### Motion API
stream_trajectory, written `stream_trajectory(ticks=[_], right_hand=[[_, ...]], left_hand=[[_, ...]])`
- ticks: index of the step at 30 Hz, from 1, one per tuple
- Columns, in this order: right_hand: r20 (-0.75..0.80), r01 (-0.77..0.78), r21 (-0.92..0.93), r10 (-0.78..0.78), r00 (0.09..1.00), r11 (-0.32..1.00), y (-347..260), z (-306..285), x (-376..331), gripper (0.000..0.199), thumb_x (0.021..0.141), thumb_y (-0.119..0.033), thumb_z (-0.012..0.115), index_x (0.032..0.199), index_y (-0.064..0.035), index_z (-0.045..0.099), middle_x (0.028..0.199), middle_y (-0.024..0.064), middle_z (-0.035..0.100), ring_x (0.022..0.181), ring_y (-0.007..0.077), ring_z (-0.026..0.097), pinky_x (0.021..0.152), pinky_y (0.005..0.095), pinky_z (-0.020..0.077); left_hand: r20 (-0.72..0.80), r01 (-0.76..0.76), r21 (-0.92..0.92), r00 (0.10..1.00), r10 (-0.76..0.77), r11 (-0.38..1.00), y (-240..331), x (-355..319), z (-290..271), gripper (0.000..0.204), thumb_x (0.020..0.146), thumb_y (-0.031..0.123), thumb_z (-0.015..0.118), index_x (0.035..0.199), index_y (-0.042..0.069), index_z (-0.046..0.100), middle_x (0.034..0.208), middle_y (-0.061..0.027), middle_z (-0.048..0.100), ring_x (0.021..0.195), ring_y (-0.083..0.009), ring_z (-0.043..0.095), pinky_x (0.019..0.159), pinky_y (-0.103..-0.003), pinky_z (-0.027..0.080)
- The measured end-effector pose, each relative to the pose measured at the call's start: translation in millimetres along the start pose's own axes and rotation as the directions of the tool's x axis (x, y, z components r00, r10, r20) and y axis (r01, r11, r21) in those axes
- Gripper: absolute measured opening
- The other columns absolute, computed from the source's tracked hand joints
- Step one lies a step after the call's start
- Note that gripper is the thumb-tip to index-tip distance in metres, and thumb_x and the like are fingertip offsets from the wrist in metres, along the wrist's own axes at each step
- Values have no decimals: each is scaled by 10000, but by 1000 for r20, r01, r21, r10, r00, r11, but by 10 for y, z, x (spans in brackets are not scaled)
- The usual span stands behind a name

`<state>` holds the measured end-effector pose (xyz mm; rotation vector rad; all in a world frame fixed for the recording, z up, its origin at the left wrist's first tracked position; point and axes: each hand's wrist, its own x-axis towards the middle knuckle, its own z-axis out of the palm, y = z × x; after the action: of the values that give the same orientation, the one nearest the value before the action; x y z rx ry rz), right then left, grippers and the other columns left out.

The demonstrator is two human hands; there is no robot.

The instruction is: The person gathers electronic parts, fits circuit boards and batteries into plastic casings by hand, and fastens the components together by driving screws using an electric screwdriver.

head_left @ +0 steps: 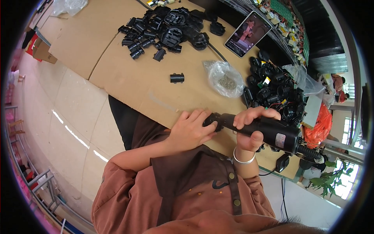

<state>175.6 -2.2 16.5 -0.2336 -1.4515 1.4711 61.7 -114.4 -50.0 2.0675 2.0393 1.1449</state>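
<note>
My right hand [251,126] is closed around the body of a black electric screwdriver [269,132], which lies almost level with its cord end to the right. Its tip end meets a small black plastic part [212,121] near the table's front edge. My left hand [193,126] grips that part, fingers wrapped over it, hiding most of its shape. A single black plastic piece [177,78] lies alone on the cardboard beyond my left hand. Past the screwdriver sits a clear plastic bag [224,80] of small metal screws.
A pile of black plastic parts [167,31] covers the far middle of the cardboard-topped table [128,74]. Black assemblies with wires [274,87] are heaped at the right. A phone [248,34] with a lit screen leans behind them. An orange-red bag [317,126] stands further right.
</note>
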Motion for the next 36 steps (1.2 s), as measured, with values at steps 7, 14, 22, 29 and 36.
stream_trajectory(ticks=[7, 14, 22, 29, 36], right_hand=[[72, -64, 146, 54, 996, 987, 10, -9, 37, 580, 726, -267, 793, 1099, -68, 395, 740, 116, 515, 583, 191, 530, 543, 333, 501], [-58, -60, 205, 73, 996, 977, -7, 32, 73, 592, 714, -243, 799, 1117, -70, 401, 710, 111, 508, 559, 202, 521, 523, 325, 487], [12, -90, 116, 89, 996, 989, 5, 36, 69, 465, 766, -284, 748, 955, -91, 369, 698, 83, 460, 547, 172, 482, 509, 310, 464], [-19, -66, 9, 66, 998, 998, 13, 119, 41, 419, 810, -277, 685, 987, -91, 354, 726, 88, 449, 547, 163, 455, 516, 297, 455], [-155, 127, 40, -120, 981, 991, -99, 55, 23, 461, 780, -291, 669, 1105, -78, 421, 847, 113, 488, 638, 195, 511, 573, 325, 493]], left_hand=[[-2, -2, -17, 1000, 2, 1000, -12, -12, -5, 275, 730, 340, 691, 943, 177, 631, 1089, -62, 561, 984, -202, 537, 731, -314, 360], [-6, -2, -20, 1000, 2, 1000, -13, -16, 11, 278, 738, 343, 683, 951, 174, 623, 1088, -65, 563, 981, -202, 539, 732, -315, 364], [-7, 14, -19, 1000, -14, 1000, -7, -2, 15, 284, 739, 345, 683, 954, 168, 624, 1081, -63, 565, 980, -201, 545, 732, -315, 362], [-18, 3, -5, 1000, -3, 1000, 20, -7, -38, 283, 730, 333, 697, 944, 156, 637, 1077, -67, 568, 973, -200, 551, 699, -310, 368], [-10, 1, 7, 1000, -1, 1000, 81, -14, -60, 288, 727, 313, 713, 942, 136, 640, 1072, -84, 571, 965, -223, 548, 707, -331, 386]])
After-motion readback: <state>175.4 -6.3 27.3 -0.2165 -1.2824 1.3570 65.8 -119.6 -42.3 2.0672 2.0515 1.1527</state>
